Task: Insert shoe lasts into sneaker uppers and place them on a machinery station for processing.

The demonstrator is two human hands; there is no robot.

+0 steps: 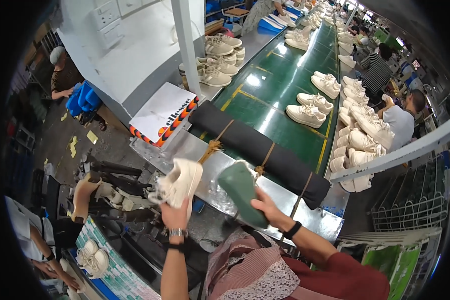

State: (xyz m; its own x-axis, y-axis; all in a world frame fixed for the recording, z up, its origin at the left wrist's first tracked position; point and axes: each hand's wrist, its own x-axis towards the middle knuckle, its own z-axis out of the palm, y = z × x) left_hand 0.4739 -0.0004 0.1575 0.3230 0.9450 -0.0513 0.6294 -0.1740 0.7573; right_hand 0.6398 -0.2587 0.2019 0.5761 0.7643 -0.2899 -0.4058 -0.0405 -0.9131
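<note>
My left hand is closed around a cream lace-up sneaker, held with its toe end down and its side toward me. In my right hand is a second shoe, its dark green sole turned up toward me. Only a bit of pale upper shows at that shoe's far edge. Both shoes are in the air before the metal end of a conveyor line. Just beyond them a black padded roll, tied with cords, lies across the line.
Cream sneakers stand on the green conveyor belt. More are heaped along its right ledge and left ledge. A shoe box sits by a white post. People work at both sides; a wire rack stands at right.
</note>
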